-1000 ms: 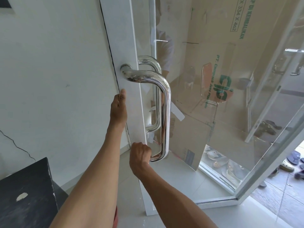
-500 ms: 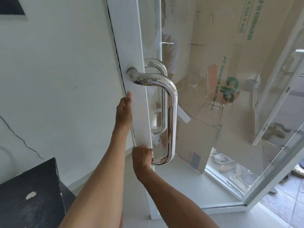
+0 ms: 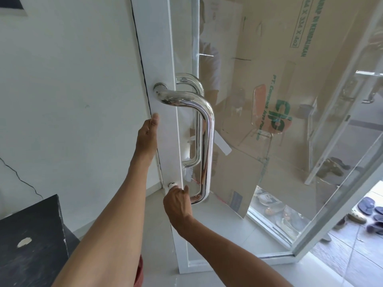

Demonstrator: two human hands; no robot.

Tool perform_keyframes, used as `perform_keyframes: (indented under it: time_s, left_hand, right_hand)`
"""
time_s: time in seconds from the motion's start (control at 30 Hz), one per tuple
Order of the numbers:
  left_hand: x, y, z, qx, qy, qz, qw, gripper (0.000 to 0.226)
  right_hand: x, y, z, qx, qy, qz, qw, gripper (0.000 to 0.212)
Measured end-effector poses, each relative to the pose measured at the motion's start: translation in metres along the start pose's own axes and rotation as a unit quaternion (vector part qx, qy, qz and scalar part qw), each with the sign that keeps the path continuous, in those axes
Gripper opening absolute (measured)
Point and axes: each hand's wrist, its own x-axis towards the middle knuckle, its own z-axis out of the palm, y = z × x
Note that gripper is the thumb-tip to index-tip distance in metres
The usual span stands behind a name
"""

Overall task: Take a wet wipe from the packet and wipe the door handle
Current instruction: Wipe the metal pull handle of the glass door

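Since the frame half a second back, the right hand (image 3: 178, 206) has slid along the lower bar of the chrome door handle (image 3: 209, 141) toward the door frame (image 3: 153, 48), baring the bottom bend it had covered. Its fingers are curled, thumb raised, and they clutch a white wet wipe (image 3: 172, 184) against the handle's lower mount (only a small wad of it peeks out above the knuckles). The left hand (image 3: 147, 135) holds the frame's edge below the upper mount, thumb flat on the white face, its fingers hidden round the edge. A twin handle (image 3: 189, 78) shows through the glass pane (image 3: 228, 235), with a printed cardboard box (image 3: 269, 48) leaning behind it. Sandals (image 3: 366, 205) lie on the floor at far right, and a black block (image 3: 31, 235) with a chipped spot sits at lower left.
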Motion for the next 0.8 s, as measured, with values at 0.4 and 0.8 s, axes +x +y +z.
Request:
perform_keyframes:
  time_s: [0.4,0.8]
  left_hand:
    - [-0.008,0.004,-0.005,0.007,-0.006,-0.002,1.000,0.058]
    - [-0.018,0.005,0.002,0.011,0.016,0.008,1.000,0.044]
  right_hand:
    - [-0.053,0.064,0.017,-0.294,0.078,-0.105,0.947,0.021]
    - [-0.111,0.002,0.047,0.610,0.168,0.389,0.669,0.012]
